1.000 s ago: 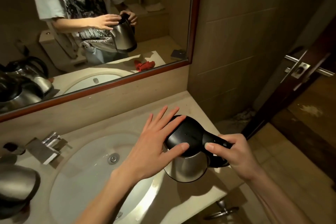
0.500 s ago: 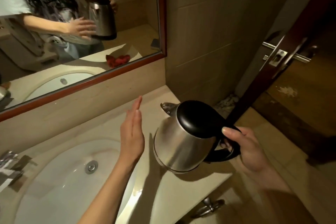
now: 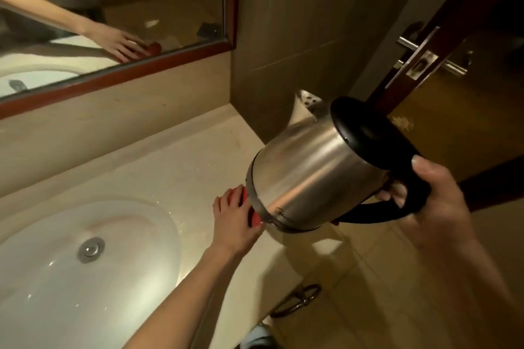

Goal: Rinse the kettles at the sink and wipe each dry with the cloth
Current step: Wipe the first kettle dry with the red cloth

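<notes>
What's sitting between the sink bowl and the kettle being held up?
In the head view, bare countertop, then the left hand on a red cloth, partly hidden behind the kettle.

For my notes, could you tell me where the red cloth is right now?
The red cloth lies on the counter right of the sink, under the left hand, partly hidden behind the kettle.
</notes>
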Action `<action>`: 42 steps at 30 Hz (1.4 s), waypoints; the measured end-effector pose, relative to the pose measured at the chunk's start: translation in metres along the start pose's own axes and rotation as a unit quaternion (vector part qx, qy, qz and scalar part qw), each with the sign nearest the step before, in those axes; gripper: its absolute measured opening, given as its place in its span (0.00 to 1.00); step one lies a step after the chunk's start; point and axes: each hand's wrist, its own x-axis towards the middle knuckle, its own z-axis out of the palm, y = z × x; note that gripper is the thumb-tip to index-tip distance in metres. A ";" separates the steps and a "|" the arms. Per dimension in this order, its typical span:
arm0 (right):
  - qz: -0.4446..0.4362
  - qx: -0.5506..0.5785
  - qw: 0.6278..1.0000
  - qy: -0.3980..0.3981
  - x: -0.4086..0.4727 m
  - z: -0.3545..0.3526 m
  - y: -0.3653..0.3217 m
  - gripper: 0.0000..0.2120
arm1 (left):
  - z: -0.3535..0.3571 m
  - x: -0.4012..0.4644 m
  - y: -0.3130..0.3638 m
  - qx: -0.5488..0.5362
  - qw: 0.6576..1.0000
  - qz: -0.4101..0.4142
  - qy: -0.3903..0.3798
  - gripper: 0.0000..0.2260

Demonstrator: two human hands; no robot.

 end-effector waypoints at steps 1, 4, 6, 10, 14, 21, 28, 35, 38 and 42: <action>0.001 0.002 1.000 -0.008 -0.003 0.003 0.000 0.19 | 0.005 -0.002 -0.003 0.028 0.999 -0.016 -0.001 0.26; -0.017 0.000 0.999 -0.030 -0.013 0.013 0.002 0.18 | 0.008 -0.005 -0.011 0.066 0.997 -0.047 0.001 0.32; -0.008 -0.010 1.000 -0.027 -0.018 0.018 0.005 0.18 | 0.005 -0.007 -0.020 0.033 0.997 -0.072 0.010 0.29; -0.003 -0.023 0.999 -0.035 -0.030 0.026 0.006 0.15 | -0.011 -0.021 -0.032 -0.115 0.989 -0.069 0.064 0.10; 0.002 -0.017 1.000 -0.008 -0.040 0.032 0.005 0.15 | -0.054 -0.037 -0.011 -0.183 0.970 -0.060 0.147 0.16; -0.020 0.038 0.999 -0.018 -0.053 0.043 -0.005 0.08 | -0.130 -0.061 0.034 -0.230 0.934 -0.037 0.270 0.07; 0.000 0.107 0.994 -0.017 -0.065 0.043 -0.008 0.22 | -0.214 -0.116 0.083 -0.333 0.856 0.015 0.394 0.07; 0.007 0.130 0.990 -0.054 -0.070 0.060 -0.018 0.23 | -0.223 -0.125 0.117 -0.342 0.901 0.073 0.255 0.17; 0.009 0.123 0.991 -0.055 -0.068 0.066 -0.018 0.18 | -0.223 -0.137 0.138 -0.307 0.906 0.131 0.261 0.17; 0.041 0.076 0.996 -0.018 -0.064 0.065 -0.017 0.18 | -0.203 -0.142 0.160 -0.135 0.898 0.271 0.319 0.17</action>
